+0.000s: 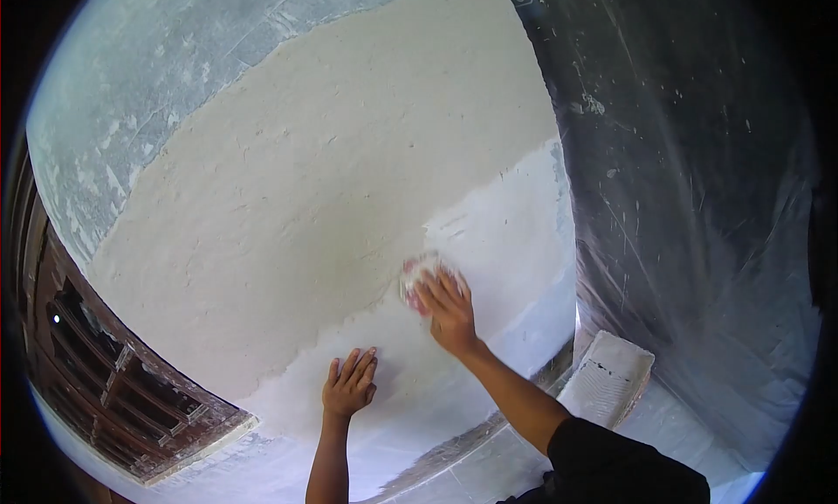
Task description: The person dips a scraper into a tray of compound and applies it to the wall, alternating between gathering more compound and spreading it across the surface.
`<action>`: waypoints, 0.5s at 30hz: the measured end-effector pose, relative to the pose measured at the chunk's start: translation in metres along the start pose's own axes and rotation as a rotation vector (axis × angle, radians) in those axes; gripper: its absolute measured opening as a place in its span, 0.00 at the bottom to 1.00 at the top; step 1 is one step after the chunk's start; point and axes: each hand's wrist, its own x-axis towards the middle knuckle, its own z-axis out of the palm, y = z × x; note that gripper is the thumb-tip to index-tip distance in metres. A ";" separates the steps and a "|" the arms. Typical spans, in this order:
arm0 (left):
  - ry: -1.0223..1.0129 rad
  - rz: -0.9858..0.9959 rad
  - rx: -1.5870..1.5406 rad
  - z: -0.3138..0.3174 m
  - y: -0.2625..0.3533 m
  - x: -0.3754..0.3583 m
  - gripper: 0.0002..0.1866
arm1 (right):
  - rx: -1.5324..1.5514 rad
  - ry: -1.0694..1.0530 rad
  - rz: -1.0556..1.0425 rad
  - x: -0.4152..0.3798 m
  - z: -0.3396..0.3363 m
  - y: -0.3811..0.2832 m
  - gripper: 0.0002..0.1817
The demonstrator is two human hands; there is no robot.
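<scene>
My right hand (449,312) is closed over a crumpled white and red rag (425,277) and presses it against the wall (288,216). Motion blurs the rag, and my fingers cover part of it. The rag sits near the ragged border between a beige coat above and a whiter band below. Lower and to the left, my left hand (351,384) lies against the white band with fingers outstretched and nothing in it.
Dark plastic sheeting (672,172) hangs on the right. A white-smeared tray (607,377) stands at the wall's lower right, above a pale floor (489,460). A brown wooden lattice frame (122,373) is at lower left. Bluish-grey wall (192,59) shows at the top.
</scene>
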 end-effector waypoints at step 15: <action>-0.003 -0.031 -0.080 -0.006 0.001 0.003 0.26 | 0.091 -0.144 0.003 -0.079 0.003 -0.040 0.26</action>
